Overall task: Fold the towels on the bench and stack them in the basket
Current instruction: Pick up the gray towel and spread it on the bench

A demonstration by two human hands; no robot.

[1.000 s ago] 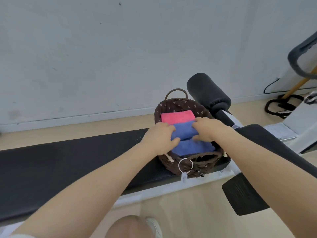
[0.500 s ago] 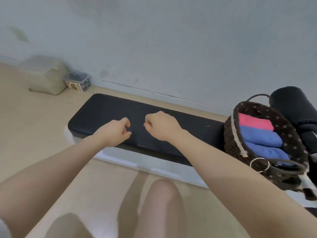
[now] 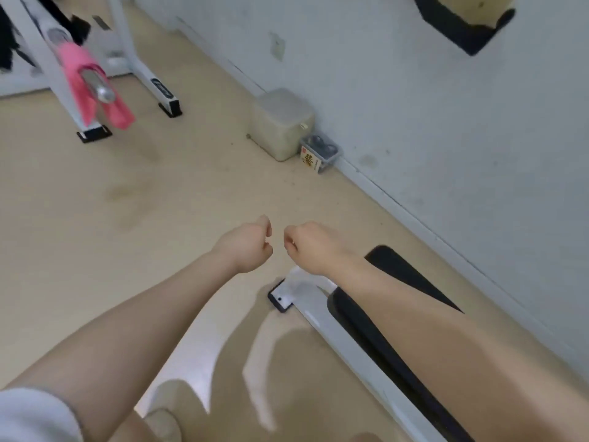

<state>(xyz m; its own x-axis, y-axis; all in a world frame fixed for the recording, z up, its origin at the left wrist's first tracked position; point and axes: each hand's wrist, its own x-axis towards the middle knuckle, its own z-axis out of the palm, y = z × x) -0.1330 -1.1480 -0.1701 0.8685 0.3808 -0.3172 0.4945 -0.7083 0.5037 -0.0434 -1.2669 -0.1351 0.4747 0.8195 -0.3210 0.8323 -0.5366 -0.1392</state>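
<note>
Both fists are held out in mid-air, side by side and just apart. The left hand [image 3: 247, 245] is curled closed, nothing gripped. The right hand [image 3: 310, 245] is likewise curled closed and holds nothing. The bench [image 3: 376, 327] is seen at lower right, beside the wall [image 3: 446, 106]; its long axis runs from the near right to the far left, its rounded end under the right forearm. A pink cloth [image 3: 86, 84] is draped over a white frame [image 3: 140, 59] at far left.
</note>
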